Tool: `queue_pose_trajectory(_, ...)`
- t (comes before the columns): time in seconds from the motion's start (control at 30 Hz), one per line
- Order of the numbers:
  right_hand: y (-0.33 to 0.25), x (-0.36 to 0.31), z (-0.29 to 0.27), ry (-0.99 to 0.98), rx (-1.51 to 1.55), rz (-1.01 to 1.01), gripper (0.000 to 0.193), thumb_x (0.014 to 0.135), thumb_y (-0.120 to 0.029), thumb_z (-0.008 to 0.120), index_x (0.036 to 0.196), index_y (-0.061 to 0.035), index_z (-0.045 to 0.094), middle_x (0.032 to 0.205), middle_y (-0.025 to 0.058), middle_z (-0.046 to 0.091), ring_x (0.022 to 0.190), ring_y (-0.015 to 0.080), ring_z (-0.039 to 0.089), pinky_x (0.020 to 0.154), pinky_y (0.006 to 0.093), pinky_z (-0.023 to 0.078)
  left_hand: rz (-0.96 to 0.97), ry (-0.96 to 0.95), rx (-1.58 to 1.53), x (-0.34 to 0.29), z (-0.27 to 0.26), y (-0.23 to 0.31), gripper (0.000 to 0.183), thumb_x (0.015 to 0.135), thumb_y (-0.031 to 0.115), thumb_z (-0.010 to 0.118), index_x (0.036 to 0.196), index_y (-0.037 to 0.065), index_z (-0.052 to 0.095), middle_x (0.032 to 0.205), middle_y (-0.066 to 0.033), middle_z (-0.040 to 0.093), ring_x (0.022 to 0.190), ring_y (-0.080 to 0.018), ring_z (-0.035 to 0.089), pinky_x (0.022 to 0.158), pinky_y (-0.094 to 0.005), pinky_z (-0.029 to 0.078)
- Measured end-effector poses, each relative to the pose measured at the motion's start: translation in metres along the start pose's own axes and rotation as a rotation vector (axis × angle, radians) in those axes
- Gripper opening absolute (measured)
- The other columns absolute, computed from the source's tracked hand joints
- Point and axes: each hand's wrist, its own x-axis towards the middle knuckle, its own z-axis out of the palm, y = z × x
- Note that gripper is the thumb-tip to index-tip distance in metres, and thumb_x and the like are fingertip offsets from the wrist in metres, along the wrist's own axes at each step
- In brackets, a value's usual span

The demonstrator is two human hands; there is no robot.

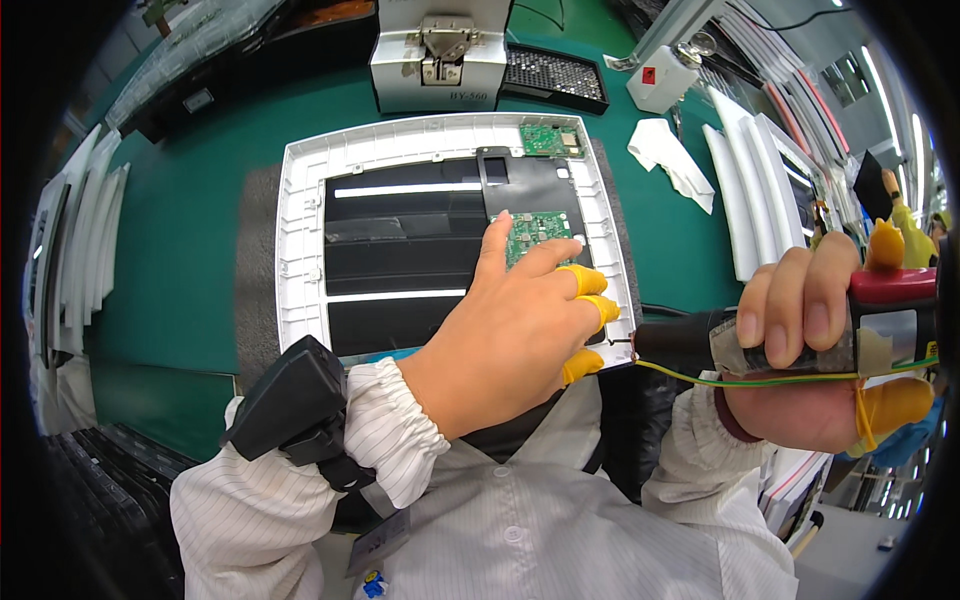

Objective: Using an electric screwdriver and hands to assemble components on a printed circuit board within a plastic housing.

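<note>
Elec. screwdriver [690, 340] is clamped in R hand [790, 310], bit by near-R corner of white housing [302, 230]. Nearer PCB [532, 232], in housing, apparently steadied under L hand [510, 325], fingers apart. Prob. pre-fastening; bit to be squared over screw hole.

Frame [303, 240]: white; panel [400, 267]: black, with bright white bands. Small circuit board [543, 140] and large circuit board [540, 226]: green. Surface [190, 210]: deep green; mat [258, 230]: dark grey. My left hand [515, 325] and right hand [800, 310] wear yellow finger cots [583, 366]; my sleeves [250, 510] are white, thinly striped dark; my wrist device [285, 393], black. My tool [695, 338]: mostly black, with red. Wire [720, 382]: green and yellow. Bottle [658, 92]: white, with a red label.
</note>
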Motion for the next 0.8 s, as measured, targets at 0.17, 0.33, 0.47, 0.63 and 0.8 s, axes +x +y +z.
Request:
queue_pose_trajectory(0.17, -0.014, 0.008, 0.001, -0.058, -0.018, 0.01, 0.047, 0.094, -0.048, 0.061, 0.088, -0.0035, 0.047, 0.088, 0.0068, 0.049, 0.074, 0.017, 0.056, 0.071, 0.0338, 0.048, -0.02, 0.014, 0.007, 0.007, -0.01, 0.008, 0.026, 0.076, 0.017, 0.083, 0.098, 0.012, 0.071, 0.103, -0.0029, 0.067, 0.128, -0.0275, 0.053, 0.114, -0.068, 0.019)
queue_pose_trajectory(0.33, -0.012, 0.023, -0.007, -0.159, -0.03, -0.09, 0.045, 0.095, -0.046, 0.059, 0.091, -0.0019, 0.049, 0.09, 0.0078, 0.051, 0.076, 0.0191, 0.058, 0.076, 0.0342, 0.05, -0.093, 0.074, -0.024, 0.009, -0.025, 0.009, 0.021, 0.076, 0.011, 0.08, 0.096, 0.012, 0.073, 0.098, -0.0073, 0.069, 0.122, -0.0284, 0.057, 0.113, -0.0669, 0.02)
queue_pose_trajectory(0.47, -0.014, 0.029, -0.006, -0.13, 0.018, -0.085, 0.053, 0.087, -0.054, 0.063, 0.095, -0.0025, 0.052, 0.088, 0.0071, 0.056, 0.075, 0.0203, 0.061, 0.076, 0.0369, 0.051, -0.118, 0.078, -0.01, 0.012, -0.034, 0.01, 0.022, 0.077, 0.004, 0.077, 0.097, 0.011, 0.072, 0.104, -0.0093, 0.07, 0.124, -0.028, 0.056, 0.115, -0.0648, 0.02)
queue_pose_trajectory(0.63, -0.01, 0.027, -0.006, -0.141, 0.044, -0.028, 0.058, 0.083, -0.058, 0.064, 0.094, -0.0027, 0.053, 0.085, 0.0051, 0.057, 0.075, 0.019, 0.063, 0.076, 0.0359, 0.051, -0.217, 0.071, 0.053, 0.009, -0.034, 0.011, 0.019, 0.077, 0.003, 0.076, 0.095, 0.009, 0.073, 0.105, -0.0076, 0.07, 0.125, -0.0289, 0.055, 0.115, -0.064, 0.02)
queue_pose_trajectory(0.8, -0.018, 0.029, -0.003, -0.152, 0.003, -0.037, 0.057, 0.083, -0.058, 0.062, 0.094, -0.0023, 0.052, 0.085, 0.0054, 0.057, 0.074, 0.0189, 0.063, 0.074, 0.0354, 0.051, -0.159, 0.048, 0.031, 0.012, -0.04, 0.02, 0.018, 0.078, 0.005, 0.077, 0.094, 0.009, 0.072, 0.104, -0.0068, 0.07, 0.124, -0.0283, 0.057, 0.115, -0.0644, 0.02)
